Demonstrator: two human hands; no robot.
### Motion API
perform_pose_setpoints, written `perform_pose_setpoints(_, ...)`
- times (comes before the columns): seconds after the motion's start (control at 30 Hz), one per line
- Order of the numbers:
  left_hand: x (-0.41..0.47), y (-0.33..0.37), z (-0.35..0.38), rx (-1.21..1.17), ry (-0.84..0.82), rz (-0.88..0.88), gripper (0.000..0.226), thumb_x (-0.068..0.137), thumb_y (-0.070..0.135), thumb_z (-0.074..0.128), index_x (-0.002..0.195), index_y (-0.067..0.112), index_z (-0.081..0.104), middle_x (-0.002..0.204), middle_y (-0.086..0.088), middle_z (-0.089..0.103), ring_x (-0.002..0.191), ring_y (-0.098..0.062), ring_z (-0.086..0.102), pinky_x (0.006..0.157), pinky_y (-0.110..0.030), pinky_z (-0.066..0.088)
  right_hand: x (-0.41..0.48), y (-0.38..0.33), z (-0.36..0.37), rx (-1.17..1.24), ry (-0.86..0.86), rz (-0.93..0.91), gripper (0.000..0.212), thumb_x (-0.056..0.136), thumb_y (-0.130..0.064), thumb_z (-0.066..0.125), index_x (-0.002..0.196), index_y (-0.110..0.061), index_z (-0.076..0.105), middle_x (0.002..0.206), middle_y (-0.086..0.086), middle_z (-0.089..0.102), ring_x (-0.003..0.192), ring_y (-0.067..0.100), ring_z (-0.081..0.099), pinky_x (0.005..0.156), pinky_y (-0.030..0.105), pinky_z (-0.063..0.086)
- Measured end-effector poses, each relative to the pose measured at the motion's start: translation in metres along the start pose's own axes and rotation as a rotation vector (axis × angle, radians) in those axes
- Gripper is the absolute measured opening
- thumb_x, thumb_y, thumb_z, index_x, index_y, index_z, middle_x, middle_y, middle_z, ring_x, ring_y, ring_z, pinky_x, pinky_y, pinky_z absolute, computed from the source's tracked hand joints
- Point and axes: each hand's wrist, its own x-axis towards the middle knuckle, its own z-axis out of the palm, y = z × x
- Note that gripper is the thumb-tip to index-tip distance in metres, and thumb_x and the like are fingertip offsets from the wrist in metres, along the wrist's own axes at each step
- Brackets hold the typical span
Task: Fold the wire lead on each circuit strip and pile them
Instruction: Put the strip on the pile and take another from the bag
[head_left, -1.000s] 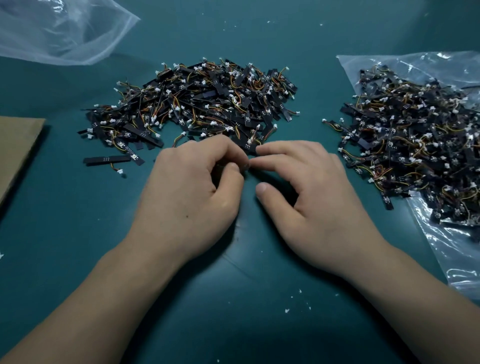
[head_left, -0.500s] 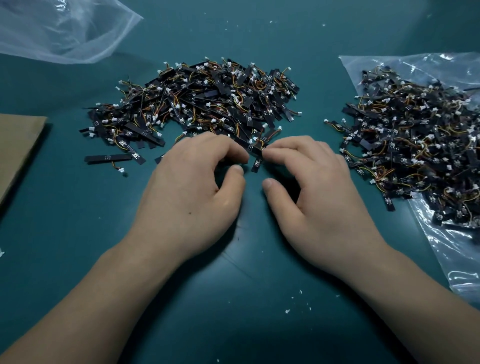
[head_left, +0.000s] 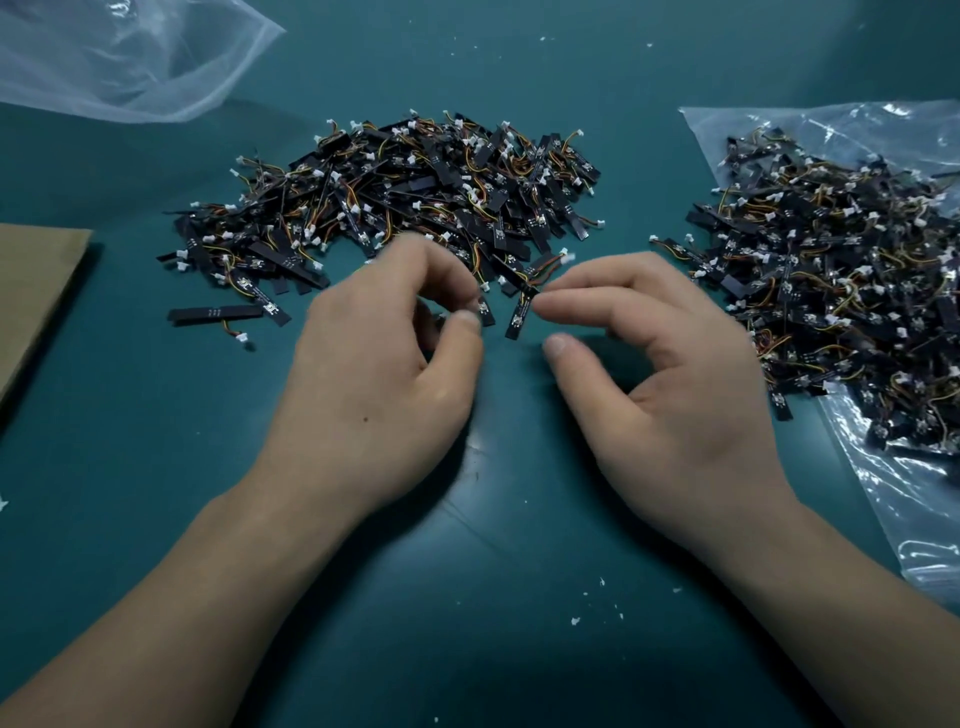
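Circuit strips, lead-folding: centre pile (head_left: 415, 197), loose strip (head_left: 519, 318) at its near edge.
Left hand (head_left: 384, 374) curled, blurred, grip not discernible; loose strip between hands; right hand (head_left: 670, 384) relaxed, forefinger touching it. Advised: pin strip flat, bend wire lead (head_left: 549, 267) snugly.

Light: dim, cool, from overhead; table (head_left: 156, 467) darker toward bottom edge.
Shadows: soft, dark beneath left hand (head_left: 374, 384) and right hand (head_left: 675, 395).
Glare: white glints on right bag (head_left: 914, 525); faint sheen between hands.
Blur: motion smear on left fingers (head_left: 447, 270); piles (head_left: 415, 197) sharp.
Edges: wide-angle bending, dim corners.
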Motion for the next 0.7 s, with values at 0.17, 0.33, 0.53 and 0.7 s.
perform_pose_setpoints(0.17,-0.0003,0.0056,-0.0041,-0.234,0.042,0.027,0.008,0.093,0.017,0.060,0.101,0.019,0.059,0.081,0.000,0.068,0.069,-0.024,0.062,0.062,-0.037,0.050,0.0010,0.0023,-0.0019,0.227,0.085,0.037,0.027,0.090,0.008,0.070,0.088,-0.019,0.072,0.094,-0.011,0.069,0.088,0.011,0.067,0.072,0.023,0.050)
perform_pose_setpoints(0.33,-0.0031,0.0060,-0.0036,-0.131,-0.066,0.072,0.032,0.100,0.035,0.051,0.079,0.018,0.069,0.065,0.001,0.067,0.060,-0.017,0.060,0.057,-0.029,0.044,0.0017,0.0012,-0.0025,0.267,0.093,-0.002,0.033,0.090,0.009,0.068,0.090,-0.023,0.065,0.094,-0.008,0.068,0.085,0.012,0.064,0.067,0.028,0.050)
perform_pose_setpoints(0.53,-0.0045,0.0075,-0.0057,-0.165,-0.185,0.055,0.048,0.100,0.047,0.045,0.069,0.019,0.068,0.056,-0.001,0.063,0.054,-0.018,0.059,0.054,-0.027,0.042,-0.0008,0.0020,-0.0032,0.208,0.064,-0.076,0.033,0.081,0.020,0.068,0.081,-0.014,0.068,0.092,-0.004,0.068,0.082,0.014,0.063,0.063,0.033,0.047)
perform_pose_setpoints(0.7,-0.0029,0.0069,-0.0037,-0.122,-0.133,0.033,0.047,0.099,0.039,0.053,0.060,0.015,0.059,0.050,-0.003,0.053,0.048,-0.017,0.052,0.050,-0.031,0.040,-0.0023,-0.0025,-0.0019,0.246,0.062,-0.026,0.027,0.086,0.005,0.072,0.094,-0.020,0.066,0.092,-0.009,0.069,0.076,0.019,0.065,0.061,0.036,0.049)
